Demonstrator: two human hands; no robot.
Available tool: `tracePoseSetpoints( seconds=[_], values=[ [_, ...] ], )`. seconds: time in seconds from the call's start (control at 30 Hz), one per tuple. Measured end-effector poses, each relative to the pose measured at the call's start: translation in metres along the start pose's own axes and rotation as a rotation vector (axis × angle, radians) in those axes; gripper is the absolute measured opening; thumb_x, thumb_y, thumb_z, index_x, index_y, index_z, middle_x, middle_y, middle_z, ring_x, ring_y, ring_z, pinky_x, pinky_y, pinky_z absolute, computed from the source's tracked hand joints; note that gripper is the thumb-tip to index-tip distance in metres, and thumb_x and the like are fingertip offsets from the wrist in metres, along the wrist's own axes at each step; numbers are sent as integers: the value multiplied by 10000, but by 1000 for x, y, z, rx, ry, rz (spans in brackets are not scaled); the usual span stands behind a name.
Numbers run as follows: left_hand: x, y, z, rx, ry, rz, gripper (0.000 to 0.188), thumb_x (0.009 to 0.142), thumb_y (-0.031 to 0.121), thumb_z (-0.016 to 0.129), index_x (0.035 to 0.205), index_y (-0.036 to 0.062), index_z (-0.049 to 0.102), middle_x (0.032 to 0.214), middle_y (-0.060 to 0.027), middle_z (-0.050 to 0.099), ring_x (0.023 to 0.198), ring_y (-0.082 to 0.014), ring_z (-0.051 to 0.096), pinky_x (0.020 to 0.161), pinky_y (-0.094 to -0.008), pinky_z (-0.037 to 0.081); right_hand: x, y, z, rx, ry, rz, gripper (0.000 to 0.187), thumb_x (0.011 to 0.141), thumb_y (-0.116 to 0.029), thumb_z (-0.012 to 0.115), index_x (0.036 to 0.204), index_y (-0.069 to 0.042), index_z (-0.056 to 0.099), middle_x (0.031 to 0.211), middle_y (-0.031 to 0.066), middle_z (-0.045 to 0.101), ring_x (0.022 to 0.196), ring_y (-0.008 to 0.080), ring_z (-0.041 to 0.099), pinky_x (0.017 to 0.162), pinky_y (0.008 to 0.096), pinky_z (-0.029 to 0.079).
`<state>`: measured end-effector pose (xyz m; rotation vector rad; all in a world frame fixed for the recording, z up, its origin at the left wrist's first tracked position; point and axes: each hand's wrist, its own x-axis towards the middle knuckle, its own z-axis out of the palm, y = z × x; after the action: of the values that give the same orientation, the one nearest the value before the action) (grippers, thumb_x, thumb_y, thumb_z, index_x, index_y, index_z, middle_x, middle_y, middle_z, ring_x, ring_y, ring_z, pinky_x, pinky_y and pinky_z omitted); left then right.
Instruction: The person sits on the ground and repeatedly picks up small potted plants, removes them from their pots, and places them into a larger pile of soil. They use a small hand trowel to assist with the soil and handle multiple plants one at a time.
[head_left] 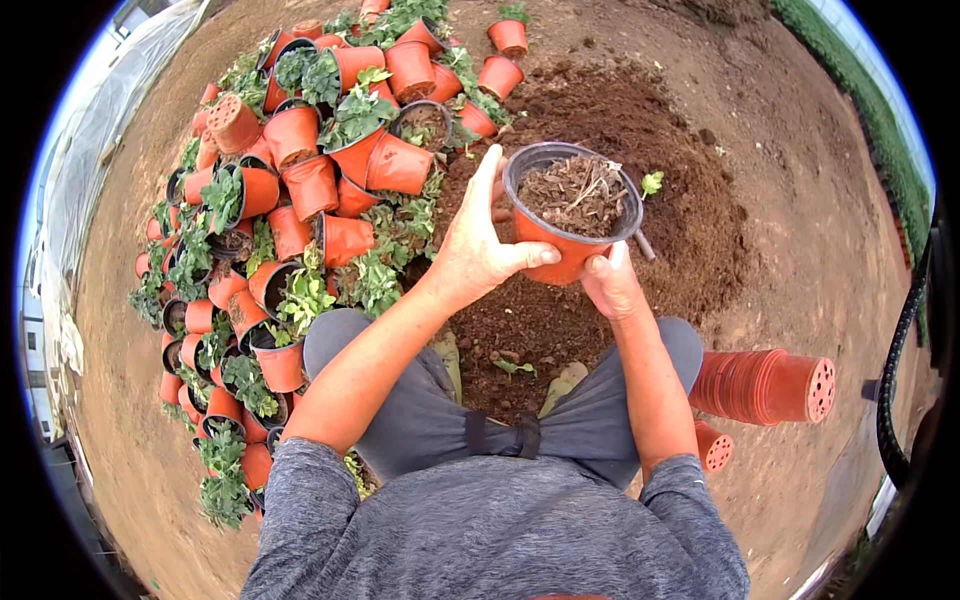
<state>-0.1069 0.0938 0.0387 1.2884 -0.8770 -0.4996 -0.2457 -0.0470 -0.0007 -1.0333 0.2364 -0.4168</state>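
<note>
Between my two hands is an orange plastic flowerpot [556,258] with a black rim, held up over a patch of dark soil. Dry soil [560,190] fills it, with withered stalks lying on top. My left hand [488,245] grips the pot's left side, thumb across the front and fingers behind. At the right front, my right hand [612,283] holds the pot's lower wall, its other fingers partly hidden. A short grey rod-like end [645,246] sticks out beside the pot; I cannot tell whether my right hand holds it.
Many orange pots with leafy plants [310,185] lie heaped and tipped at the left. Loose dark soil [690,180] is mounded ahead. Stacked orange pots [765,387] lie at my right, with another pot [713,447] below. A small green plant [513,366] sits between my feet.
</note>
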Motion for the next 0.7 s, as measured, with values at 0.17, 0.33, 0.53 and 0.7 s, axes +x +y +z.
tracePoseSetpoints(
  seconds=[0.17,0.33,0.53,0.7],
  values=[
    [-8,-11,23,1,-182,-196,1051,596,284,914,1398,-5,299,1358,-152,467,1272,-236,450,1078,-388,365,-8,-3,-5,-58,87,-66,1128,543,-528,896,1373,12,356,1345,125,486,1244,222,476,1063,395,377],
    [-7,-30,37,-300,-29,-285,855,667,157,877,1347,4,382,1290,-106,529,1199,-197,513,1039,-367,415,-1,6,-6,-110,215,-82,962,617,-468,883,1329,-7,430,1280,98,544,1179,200,532,1012,373,429],
    [4,-13,34,-305,-54,-273,759,688,137,856,1311,0,444,1247,-84,574,1151,-190,542,1013,-363,429,-6,11,-1,376,18,-57,903,839,-711,496,1471,-116,250,1470,98,365,1342,273,380,1076,512,347],
    [2,-13,22,121,-185,-138,721,698,48,828,1317,-3,460,1246,-75,573,1114,-166,547,986,-337,442,-8,8,0,760,-15,171,799,890,-734,298,1457,-171,320,1457,127,396,1277,367,458,921,624,469]
  ],
)
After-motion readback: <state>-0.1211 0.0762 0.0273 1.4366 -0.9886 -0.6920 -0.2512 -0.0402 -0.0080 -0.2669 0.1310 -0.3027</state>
